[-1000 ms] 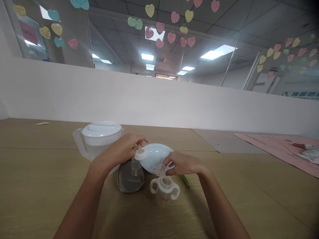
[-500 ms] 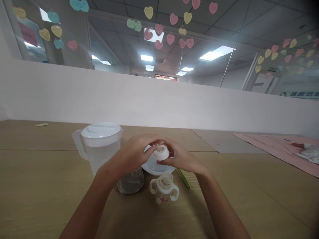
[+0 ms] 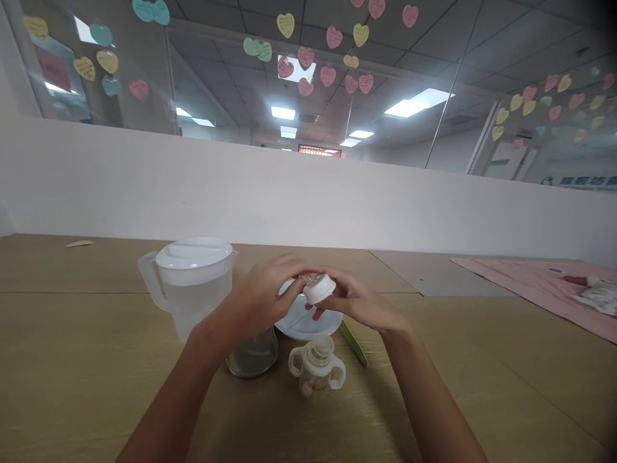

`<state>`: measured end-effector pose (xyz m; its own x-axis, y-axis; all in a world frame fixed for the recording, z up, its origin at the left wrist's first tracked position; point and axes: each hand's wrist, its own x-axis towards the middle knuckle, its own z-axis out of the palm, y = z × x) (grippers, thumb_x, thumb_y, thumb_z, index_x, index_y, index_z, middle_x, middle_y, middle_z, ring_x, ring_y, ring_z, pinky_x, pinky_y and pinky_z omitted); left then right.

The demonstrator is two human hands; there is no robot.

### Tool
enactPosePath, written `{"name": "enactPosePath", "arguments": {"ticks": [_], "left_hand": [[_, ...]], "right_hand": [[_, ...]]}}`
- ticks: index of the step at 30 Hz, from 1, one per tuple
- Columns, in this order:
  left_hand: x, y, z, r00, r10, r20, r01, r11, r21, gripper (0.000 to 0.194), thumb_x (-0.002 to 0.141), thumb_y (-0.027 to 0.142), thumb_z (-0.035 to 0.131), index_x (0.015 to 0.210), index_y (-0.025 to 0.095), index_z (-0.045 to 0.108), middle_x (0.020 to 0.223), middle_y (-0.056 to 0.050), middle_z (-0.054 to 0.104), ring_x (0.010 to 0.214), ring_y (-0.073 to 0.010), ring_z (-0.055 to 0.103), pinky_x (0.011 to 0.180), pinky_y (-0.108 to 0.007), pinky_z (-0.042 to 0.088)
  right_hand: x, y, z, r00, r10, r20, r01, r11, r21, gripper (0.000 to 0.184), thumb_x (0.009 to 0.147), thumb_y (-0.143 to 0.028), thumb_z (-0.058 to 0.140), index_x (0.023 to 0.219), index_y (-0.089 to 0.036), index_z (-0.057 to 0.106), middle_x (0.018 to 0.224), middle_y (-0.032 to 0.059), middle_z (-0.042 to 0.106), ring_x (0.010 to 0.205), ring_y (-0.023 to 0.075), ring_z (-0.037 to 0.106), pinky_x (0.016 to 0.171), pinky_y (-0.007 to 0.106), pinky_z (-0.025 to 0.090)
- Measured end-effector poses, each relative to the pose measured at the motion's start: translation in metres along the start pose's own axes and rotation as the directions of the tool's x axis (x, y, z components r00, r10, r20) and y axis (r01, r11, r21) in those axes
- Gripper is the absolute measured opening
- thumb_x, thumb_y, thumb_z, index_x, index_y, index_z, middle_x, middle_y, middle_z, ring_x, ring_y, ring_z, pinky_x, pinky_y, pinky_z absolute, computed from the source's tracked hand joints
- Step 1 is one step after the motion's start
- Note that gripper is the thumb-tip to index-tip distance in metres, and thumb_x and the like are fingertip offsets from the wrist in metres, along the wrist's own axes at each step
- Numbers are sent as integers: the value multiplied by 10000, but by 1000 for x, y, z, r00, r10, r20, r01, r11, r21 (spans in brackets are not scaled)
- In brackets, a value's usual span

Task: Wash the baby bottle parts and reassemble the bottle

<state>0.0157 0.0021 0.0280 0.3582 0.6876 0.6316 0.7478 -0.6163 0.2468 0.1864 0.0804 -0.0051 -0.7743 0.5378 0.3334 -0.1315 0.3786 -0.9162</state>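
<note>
Both of my hands meet above the table's middle. My left hand (image 3: 258, 302) and my right hand (image 3: 359, 305) pinch a white baby-bottle collar (image 3: 319, 289) from either side, its rim tilted toward me. A translucent teat shows behind it, partly hidden by my fingers. Below my hands lies a white plate (image 3: 308, 323). A transparent baby bottle with two white handles (image 3: 317, 368) stands near my right wrist. A glass jar with a grey base (image 3: 253, 355) sits under my left hand.
A transparent plastic pitcher with a white lid (image 3: 193, 286) stands left of my left hand. A narrow green strip (image 3: 354, 344) lies right of the plate. A pink mat (image 3: 540, 289) with a white cloth lies at the right, beyond the wooden table (image 3: 72, 360).
The collar has passed from my left hand alone into both hands, rising and tilting. My hands have closed together over the plate, which now lies flat, and the jar is partly covered.
</note>
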Motion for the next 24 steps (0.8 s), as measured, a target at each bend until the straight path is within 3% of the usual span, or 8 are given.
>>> {"name": "enactPosePath", "arguments": {"ticks": [7, 12, 16, 20, 24], "left_hand": [[-1, -1, 1, 998, -28, 56, 30, 999, -40, 236, 814, 181, 460, 987, 248, 607, 961, 20, 656, 820, -118, 595, 740, -231, 456], [1, -2, 6, 999, -25, 27, 25, 1000, -10, 191, 819, 207, 458, 930, 230, 612, 898, 8, 661, 778, -127, 594, 699, -244, 457], [2, -4, 11, 1000, -5, -17, 7, 995, 101, 147, 818, 221, 456, 851, 199, 598, 806, -2, 647, 744, -138, 578, 652, -254, 443], [3, -8, 14, 995, 39, -96, -16, 972, 236, 156, 822, 225, 436, 768, 170, 573, 734, -17, 623, 690, -145, 553, 595, -258, 417], [4, -9, 18, 984, 106, -145, -53, 943, 328, 166, 823, 216, 424, 724, 158, 544, 695, -23, 598, 648, -138, 527, 580, -257, 401]], "right_hand": [[2, 2, -3, 997, -81, -10, 80, 994, -70, 304, 757, -174, 554, 1050, -236, 609, 1047, 16, 614, 935, 156, 569, 764, 284, 504], [4, 3, -2, 996, -88, -29, 85, 992, -88, 298, 753, -191, 567, 1045, -234, 613, 1035, 19, 626, 924, 163, 580, 752, 286, 505], [0, 2, -8, 999, -37, -6, 37, 999, -40, 381, 754, -176, 565, 1126, -258, 557, 1080, 19, 606, 947, 166, 578, 761, 306, 516], [-6, 1, -15, 997, -73, 13, 72, 997, 27, 443, 762, -200, 565, 1188, -294, 486, 1280, 19, 459, 1099, 188, 493, 825, 352, 502], [-6, 0, -6, 995, -95, -9, 93, 989, -113, 542, 754, -267, 591, 1259, -283, 395, 1262, 50, 467, 1089, 189, 493, 838, 362, 485]]}}
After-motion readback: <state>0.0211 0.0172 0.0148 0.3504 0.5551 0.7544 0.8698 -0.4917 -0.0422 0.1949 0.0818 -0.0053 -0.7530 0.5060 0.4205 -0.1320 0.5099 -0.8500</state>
